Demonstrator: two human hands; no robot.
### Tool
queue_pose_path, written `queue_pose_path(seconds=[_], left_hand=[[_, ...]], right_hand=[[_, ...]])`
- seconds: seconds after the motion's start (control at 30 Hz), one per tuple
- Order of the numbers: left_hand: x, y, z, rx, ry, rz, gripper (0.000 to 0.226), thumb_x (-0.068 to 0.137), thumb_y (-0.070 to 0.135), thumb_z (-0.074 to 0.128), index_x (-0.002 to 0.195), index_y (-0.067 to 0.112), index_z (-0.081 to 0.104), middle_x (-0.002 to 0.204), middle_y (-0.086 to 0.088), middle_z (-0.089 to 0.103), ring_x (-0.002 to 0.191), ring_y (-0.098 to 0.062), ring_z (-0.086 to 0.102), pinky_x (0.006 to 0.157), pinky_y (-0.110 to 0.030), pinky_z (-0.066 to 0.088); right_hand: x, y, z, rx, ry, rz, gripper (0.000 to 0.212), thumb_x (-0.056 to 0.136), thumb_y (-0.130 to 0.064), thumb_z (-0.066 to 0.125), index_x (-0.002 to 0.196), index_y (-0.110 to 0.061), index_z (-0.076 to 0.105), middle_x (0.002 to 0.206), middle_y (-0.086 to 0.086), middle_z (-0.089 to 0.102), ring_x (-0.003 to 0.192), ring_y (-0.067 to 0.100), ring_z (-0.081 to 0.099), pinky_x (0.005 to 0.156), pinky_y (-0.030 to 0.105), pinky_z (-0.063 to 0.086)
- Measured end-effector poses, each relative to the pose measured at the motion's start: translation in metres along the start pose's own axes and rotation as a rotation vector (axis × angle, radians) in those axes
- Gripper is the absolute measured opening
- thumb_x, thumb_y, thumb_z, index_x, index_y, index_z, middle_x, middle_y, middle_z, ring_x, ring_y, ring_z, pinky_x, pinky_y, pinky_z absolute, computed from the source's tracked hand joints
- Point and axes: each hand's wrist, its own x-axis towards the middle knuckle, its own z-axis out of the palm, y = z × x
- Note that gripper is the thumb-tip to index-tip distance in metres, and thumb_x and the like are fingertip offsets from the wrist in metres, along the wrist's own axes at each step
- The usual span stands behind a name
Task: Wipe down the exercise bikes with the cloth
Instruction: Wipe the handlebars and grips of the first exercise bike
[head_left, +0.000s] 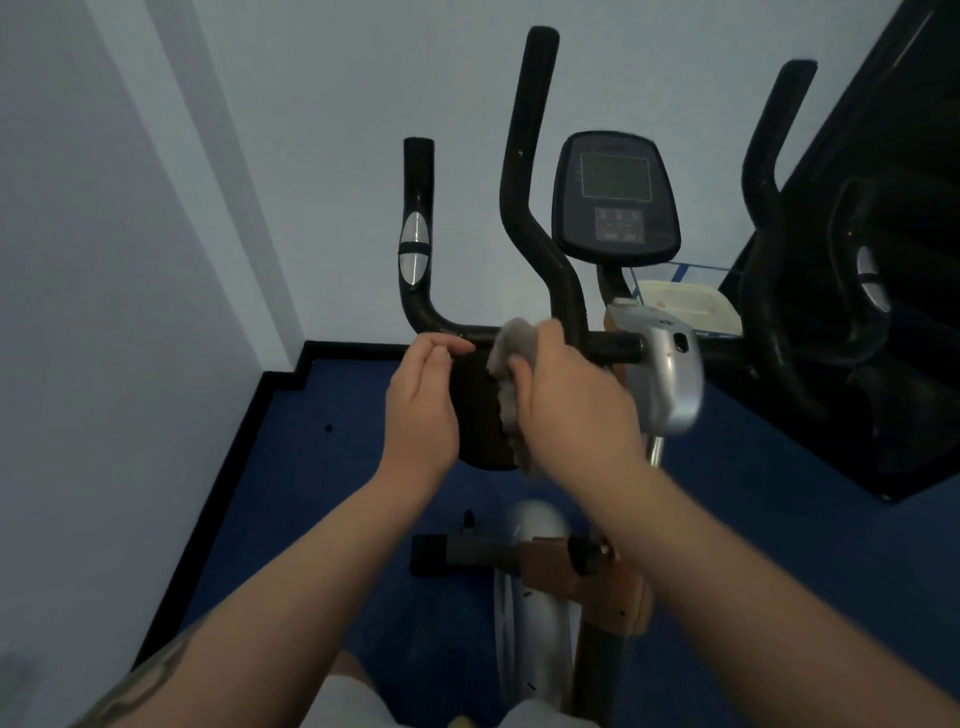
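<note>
Head view: a person's right hand grips a crumpled grey cloth against the dark rounded pad at the centre of a black-handled exercise bike, while the left hand, fingers loosely curled, rests against the pad's opposite side, just beside the cloth.

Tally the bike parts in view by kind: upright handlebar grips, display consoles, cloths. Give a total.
Upright handlebar grips: 3
Display consoles: 1
Cloths: 1, gripped by the right hand
Total: 5
</note>
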Motion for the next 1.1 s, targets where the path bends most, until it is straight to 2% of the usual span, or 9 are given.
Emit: queue_pose_path(seconds=[0.1, 0.27, 0.37, 0.47, 0.63, 0.73, 0.83, 1.0, 1.1], left_hand=[[0.0, 0.0, 0.001, -0.011, 0.0, -0.009, 0.029, 0.1, 0.005, 0.034, 0.092, 0.006, 0.062, 0.088, -0.003, 0.063, 0.081, -0.007, 0.058, 0.07, -0.016, 0.046], [-0.001, -0.003, -0.001, -0.014, -0.015, -0.002, 0.028, 0.101, 0.007, 0.034, 0.094, 0.004, 0.061, 0.088, -0.008, 0.064, 0.079, -0.008, 0.06, 0.066, -0.015, 0.047], [0.0, -0.002, -0.001, -0.007, -0.009, 0.01, 0.028, 0.101, 0.006, 0.034, 0.093, 0.005, 0.062, 0.089, -0.009, 0.064, 0.08, -0.009, 0.06, 0.067, -0.016, 0.047], [0.0, -0.001, 0.001, -0.006, -0.005, 0.011, 0.029, 0.1, 0.005, 0.035, 0.092, 0.006, 0.062, 0.088, -0.004, 0.064, 0.082, -0.006, 0.058, 0.07, -0.015, 0.046], [-0.001, -0.005, -0.001, 0.015, -0.012, 0.005, 0.026, 0.1, 0.013, 0.038, 0.091, 0.011, 0.063, 0.087, -0.003, 0.064, 0.079, -0.006, 0.059, 0.067, -0.015, 0.047], [0.001, -0.006, -0.002, 0.064, -0.016, 0.023, 0.025, 0.096, 0.022, 0.039, 0.09, 0.017, 0.063, 0.084, -0.001, 0.064, 0.076, -0.007, 0.058, 0.065, -0.019, 0.047], [0.002, -0.004, 0.0, 0.058, -0.015, 0.009, 0.026, 0.1, 0.017, 0.04, 0.087, 0.023, 0.062, 0.082, 0.002, 0.063, 0.075, -0.006, 0.058, 0.063, -0.019, 0.047], [0.001, -0.006, -0.002, 0.089, -0.032, 0.012, 0.025, 0.098, 0.022, 0.039, 0.09, 0.02, 0.062, 0.083, 0.001, 0.065, 0.076, -0.009, 0.059, 0.063, -0.02, 0.048], [0.002, -0.004, -0.002, 0.076, -0.051, 0.021, 0.027, 0.094, 0.026, 0.037, 0.091, 0.018, 0.062, 0.085, -0.001, 0.064, 0.079, -0.011, 0.06, 0.065, -0.021, 0.049]], right_hand=[[0.03, -0.004, -0.007, -0.077, -0.117, -0.029, 0.027, 0.104, -0.039, 0.032, 0.113, -0.015, 0.04, 0.088, 0.001, 0.051, 0.073, 0.022, 0.049, 0.053, 0.035, 0.028], [-0.026, -0.009, 0.002, 0.314, 0.101, 0.084, 0.027, 0.099, -0.041, 0.035, 0.116, -0.022, 0.043, 0.104, -0.001, 0.057, 0.091, 0.016, 0.058, 0.075, 0.039, 0.051], [-0.016, -0.003, 0.0, 0.175, 0.056, 0.068, 0.023, 0.099, -0.042, 0.034, 0.11, -0.022, 0.04, 0.094, -0.002, 0.058, 0.084, 0.017, 0.06, 0.067, 0.039, 0.05], [0.015, -0.005, -0.007, 0.012, -0.077, 0.041, 0.02, 0.103, -0.04, 0.033, 0.101, -0.02, 0.035, 0.083, -0.003, 0.052, 0.071, 0.019, 0.049, 0.051, 0.033, 0.033], [-0.025, -0.008, 0.002, 0.255, 0.096, 0.113, 0.025, 0.1, -0.041, 0.036, 0.114, -0.022, 0.043, 0.1, -0.002, 0.06, 0.089, 0.016, 0.058, 0.07, 0.038, 0.05], [-0.014, 0.0, 0.002, 0.028, 0.06, 0.034, 0.026, 0.1, -0.042, 0.033, 0.112, -0.02, 0.041, 0.096, -0.001, 0.06, 0.084, 0.02, 0.059, 0.061, 0.034, 0.039], [0.026, -0.008, -0.003, -0.087, -0.072, 0.016, 0.027, 0.104, -0.039, 0.032, 0.113, -0.016, 0.042, 0.097, 0.004, 0.062, 0.082, 0.023, 0.056, 0.061, 0.034, 0.032], [-0.017, -0.009, 0.0, 0.122, 0.075, 0.034, 0.028, 0.1, -0.041, 0.032, 0.115, -0.021, 0.046, 0.103, 0.0, 0.056, 0.09, 0.018, 0.057, 0.071, 0.037, 0.051], [-0.021, -0.001, -0.003, 0.107, 0.036, 0.017, 0.03, 0.099, -0.043, 0.029, 0.116, -0.022, 0.043, 0.097, 0.0, 0.058, 0.084, 0.019, 0.06, 0.07, 0.042, 0.053]])
